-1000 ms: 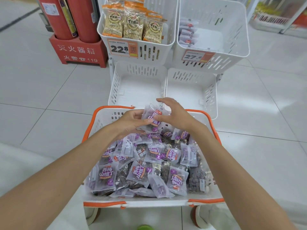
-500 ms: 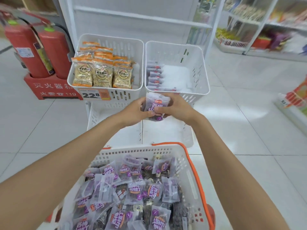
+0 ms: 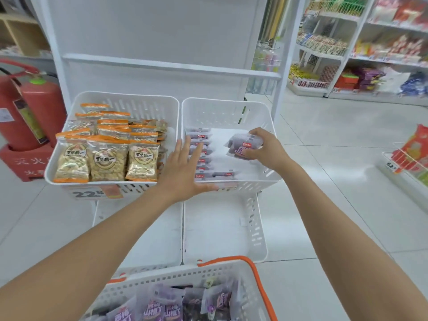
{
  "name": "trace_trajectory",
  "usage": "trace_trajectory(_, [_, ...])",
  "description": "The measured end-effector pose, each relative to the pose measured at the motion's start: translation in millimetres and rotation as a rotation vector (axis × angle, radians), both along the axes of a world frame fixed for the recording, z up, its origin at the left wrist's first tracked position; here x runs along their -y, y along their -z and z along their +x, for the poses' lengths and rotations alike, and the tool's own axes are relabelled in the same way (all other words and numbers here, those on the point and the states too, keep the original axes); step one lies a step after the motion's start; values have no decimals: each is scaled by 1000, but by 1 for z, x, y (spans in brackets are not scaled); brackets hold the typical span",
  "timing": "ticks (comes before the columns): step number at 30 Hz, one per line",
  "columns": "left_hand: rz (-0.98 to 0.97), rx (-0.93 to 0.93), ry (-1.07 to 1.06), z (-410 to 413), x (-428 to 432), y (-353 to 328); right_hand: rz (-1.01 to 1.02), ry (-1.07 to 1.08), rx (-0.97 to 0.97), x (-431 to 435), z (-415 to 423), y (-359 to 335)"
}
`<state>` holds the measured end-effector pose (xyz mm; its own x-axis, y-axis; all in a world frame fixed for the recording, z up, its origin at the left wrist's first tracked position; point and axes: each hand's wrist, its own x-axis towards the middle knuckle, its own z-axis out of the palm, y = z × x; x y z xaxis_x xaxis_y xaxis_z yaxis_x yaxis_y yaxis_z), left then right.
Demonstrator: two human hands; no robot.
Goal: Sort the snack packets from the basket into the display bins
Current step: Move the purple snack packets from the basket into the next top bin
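two hands work at the upper right display bin (image 3: 228, 107). right hand (image 3: 264, 147) grips a purple snack packet (image 3: 243, 144) inside it; left hand (image 3: 185, 167) rests flat, fingers spread, on the packet row (image 3: 201, 156) and front rim. risk: the glossy, pillow-shaped film may slip or topple the row. remaining stock lies in the slotted plastic basket (image 3: 259, 276).

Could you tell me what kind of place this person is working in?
Most likely a small grocery or snack shop: white plastic display bins of packeted snacks with an orange price label on the front, and white stocked shelves across the tiled aisle.
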<state>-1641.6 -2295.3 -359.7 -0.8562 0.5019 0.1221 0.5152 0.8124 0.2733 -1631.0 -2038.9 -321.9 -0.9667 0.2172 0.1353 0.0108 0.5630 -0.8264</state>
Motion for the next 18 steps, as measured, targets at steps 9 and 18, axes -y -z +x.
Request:
trace_trajectory(9, [36,-85,-6,-4,-1,13,-43,-275,369,8,-29,32])
trace_trajectory(18, [138,-64,-12,3,1,4,67,-77,71,29,-10,33])
